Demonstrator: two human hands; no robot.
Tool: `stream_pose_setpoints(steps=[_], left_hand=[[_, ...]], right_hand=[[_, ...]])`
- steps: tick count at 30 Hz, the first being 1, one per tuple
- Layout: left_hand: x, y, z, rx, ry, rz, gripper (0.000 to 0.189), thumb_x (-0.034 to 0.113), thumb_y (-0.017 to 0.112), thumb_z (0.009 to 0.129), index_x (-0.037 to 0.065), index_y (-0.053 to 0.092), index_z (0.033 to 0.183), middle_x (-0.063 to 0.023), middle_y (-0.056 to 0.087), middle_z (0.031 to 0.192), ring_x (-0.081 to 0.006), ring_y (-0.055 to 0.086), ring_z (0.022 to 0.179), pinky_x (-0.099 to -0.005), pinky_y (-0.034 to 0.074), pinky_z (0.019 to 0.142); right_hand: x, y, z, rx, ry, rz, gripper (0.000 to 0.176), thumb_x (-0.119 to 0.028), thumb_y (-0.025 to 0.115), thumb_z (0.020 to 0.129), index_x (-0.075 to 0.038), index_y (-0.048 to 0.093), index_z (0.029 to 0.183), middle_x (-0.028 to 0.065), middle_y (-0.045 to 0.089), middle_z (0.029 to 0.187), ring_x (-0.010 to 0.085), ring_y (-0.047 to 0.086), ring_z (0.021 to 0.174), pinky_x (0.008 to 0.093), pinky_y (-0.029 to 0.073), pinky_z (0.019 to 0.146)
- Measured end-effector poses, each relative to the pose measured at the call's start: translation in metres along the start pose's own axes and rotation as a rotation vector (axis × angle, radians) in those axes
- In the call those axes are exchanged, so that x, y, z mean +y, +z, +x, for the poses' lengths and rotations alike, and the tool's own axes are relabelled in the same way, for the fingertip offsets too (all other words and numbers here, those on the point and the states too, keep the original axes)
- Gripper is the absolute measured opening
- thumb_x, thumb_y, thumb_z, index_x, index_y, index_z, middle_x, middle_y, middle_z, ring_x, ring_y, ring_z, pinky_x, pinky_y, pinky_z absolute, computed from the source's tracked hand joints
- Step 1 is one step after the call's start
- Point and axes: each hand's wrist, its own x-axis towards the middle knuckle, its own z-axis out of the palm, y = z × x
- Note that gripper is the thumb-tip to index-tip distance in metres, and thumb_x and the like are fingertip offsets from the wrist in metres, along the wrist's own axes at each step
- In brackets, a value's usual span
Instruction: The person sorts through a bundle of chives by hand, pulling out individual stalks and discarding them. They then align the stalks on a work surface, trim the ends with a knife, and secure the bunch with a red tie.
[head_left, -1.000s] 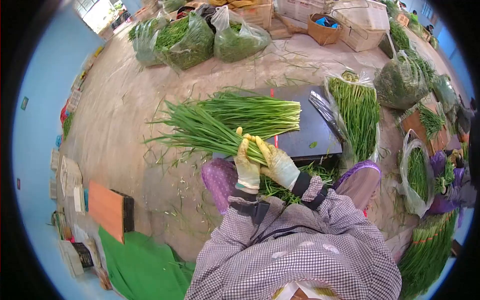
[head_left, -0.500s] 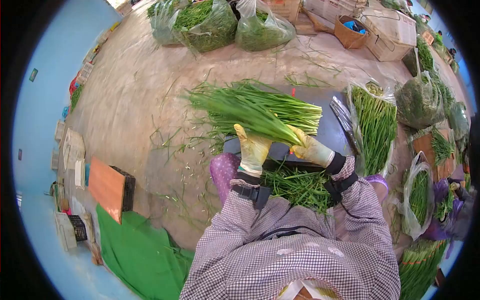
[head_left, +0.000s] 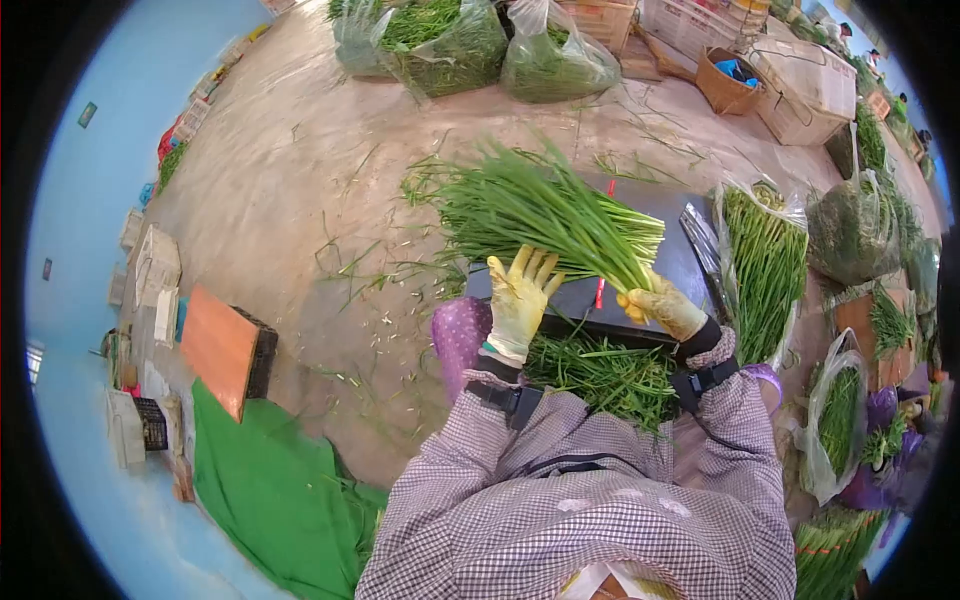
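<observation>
In the head view, my right hand [head_left: 668, 306], in a yellowed glove, grips the pale stem ends of a bunch of garlic chives [head_left: 565, 212]. Its green leaves fan out up and to the left. My left hand [head_left: 522, 298], gloved too, is open below the leaves with its fingers spread. Under the bunch, more chives [head_left: 478, 222] lie heaped on a low dark table [head_left: 684, 268]. One red strip [head_left: 600, 292] shows at the table's near side. Loose green leaves [head_left: 605, 375] fill the space between the table and my lap.
A clear bag of chives [head_left: 765, 265] stands right of the table, beside a shiny silvery packet [head_left: 706, 245]. Bags of greens [head_left: 445, 50], a basket [head_left: 728, 85] and crates [head_left: 805, 85] are farther off. An orange board [head_left: 218, 350] and green cloth [head_left: 270, 480] lie left.
My left hand has come away from the bunch and spread its fingers. The chives in my right hand have swung more upright, and the whole view has shifted slightly.
</observation>
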Motion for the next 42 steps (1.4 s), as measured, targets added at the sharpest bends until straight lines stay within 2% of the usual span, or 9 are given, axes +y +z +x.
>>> stream_pose_setpoints(steps=[5, 12, 13, 16, 17, 24, 32, 38, 42], left_hand=[[-0.005, 0.001, -0.021, -0.063, -0.043, 0.179, 0.068, 0.045, 0.053, 0.102, -0.001, 0.037, 0.149, -0.0222, 0.039, 0.154, -0.0354, 0.040, 0.142, -0.0497, 0.034, 0.115], [0.017, 0.019, -0.035, 0.079, 0.097, 0.367, 0.053, 0.035, 0.053, 0.103, -0.003, 0.048, 0.140, -0.0202, 0.059, 0.134, -0.0281, 0.061, 0.119, -0.0374, 0.048, 0.099], [0.022, 0.024, -0.034, 0.081, 0.142, 0.404, 0.052, 0.036, 0.052, 0.103, -0.002, 0.051, 0.138, -0.0184, 0.062, 0.129, -0.0263, 0.063, 0.113, -0.0354, 0.049, 0.096], [0.036, 0.032, -0.030, 0.045, 0.191, 0.477, 0.051, 0.037, 0.052, 0.103, -0.002, 0.053, 0.136, -0.0169, 0.064, 0.126, -0.0248, 0.065, 0.110, -0.0342, 0.050, 0.095], [0.039, 0.033, -0.028, 0.045, 0.181, 0.510, 0.057, 0.043, 0.052, 0.102, -0.001, 0.052, 0.137, -0.0164, 0.063, 0.128, -0.0245, 0.063, 0.111, -0.0350, 0.049, 0.098], [0.051, 0.038, -0.015, 0.074, 0.192, 0.541, 0.043, 0.033, 0.054, 0.103, -0.002, 0.059, 0.127, -0.0156, 0.069, 0.114, -0.0225, 0.068, 0.099, -0.0342, 0.053, 0.092], [0.051, 0.053, -0.005, -0.025, 0.127, 0.627, 0.045, 0.028, 0.058, 0.099, -0.006, 0.058, 0.129, -0.0202, 0.068, 0.115, -0.0249, 0.067, 0.100, -0.0367, 0.052, 0.098], [0.055, 0.058, 0.005, -0.134, 0.037, 0.705, 0.043, 0.025, 0.057, 0.100, -0.006, 0.057, 0.130, -0.0204, 0.068, 0.119, -0.0245, 0.067, 0.104, -0.0357, 0.051, 0.098], [0.040, 0.050, 0.040, -0.190, -0.053, 0.774, 0.043, 0.025, 0.056, 0.100, -0.004, 0.057, 0.131, -0.0193, 0.068, 0.120, -0.0241, 0.067, 0.106, -0.0339, 0.051, 0.096]], right_hand=[[-0.019, -0.008, -0.018, 0.051, -0.054, -0.071, 0.063, -0.027, 0.064, 0.097, -0.008, 0.035, 0.151, 0.0027, 0.060, 0.097, 0.0074, 0.053, 0.068, 0.0216, 0.044, 0.059], [-0.090, -0.016, -0.008, 0.209, -0.251, -0.329, 0.063, -0.008, 0.054, 0.099, -0.009, 0.028, 0.157, 0.0037, 0.059, 0.103, 0.0066, 0.050, 0.070, 0.0204, 0.043, 0.061], [-0.097, -0.022, -0.002, 0.257, -0.211, -0.538, 0.065, -0.001, 0.051, 0.097, -0.009, 0.027, 0.157, 0.0112, 0.061, 0.121, 0.0152, 0.062, 0.086, 0.0264, 0.051, 0.075], [-0.093, -0.036, 0.034, 0.324, -0.599, -1.048, 0.069, 0.001, 0.053, 0.094, -0.009, 0.027, 0.157, 0.0173, 0.054, 0.141, 0.0276, 0.063, 0.116, 0.0338, 0.050, 0.097], [-0.102, -0.028, 0.037, 0.312, -0.564, -1.040, 0.071, 0.003, 0.055, 0.092, -0.008, 0.027, 0.156, 0.0203, 0.046, 0.150, 0.0327, 0.047, 0.138, 0.0371, 0.040, 0.112], [-0.107, -0.021, 0.088, 0.190, -0.554, -1.121, 0.071, 0.001, 0.056, 0.090, -0.008, 0.029, 0.156, 0.0218, 0.044, 0.151, 0.0343, 0.045, 0.139, 0.0383, 0.040, 0.112], [-0.153, -0.001, 0.118, 0.166, -0.773, -1.299, 0.074, -0.005, 0.057, 0.090, -0.013, 0.026, 0.156, 0.0220, 0.057, 0.134, 0.0401, 0.064, 0.109, 0.0441, 0.055, 0.088], [-0.066, -0.056, 0.109, 0.200, -0.283, -1.712, 0.075, -0.004, 0.057, 0.089, -0.015, 0.028, 0.156, 0.0194, 0.062, 0.107, 0.0352, 0.068, 0.089, 0.0433, 0.057, 0.076], [0.031, -0.120, 0.106, 0.239, -0.300, -1.839, 0.083, -0.001, 0.061, 0.083, -0.016, 0.027, 0.157, 0.0201, 0.063, 0.109, 0.0361, 0.067, 0.092, 0.0440, 0.056, 0.075]])
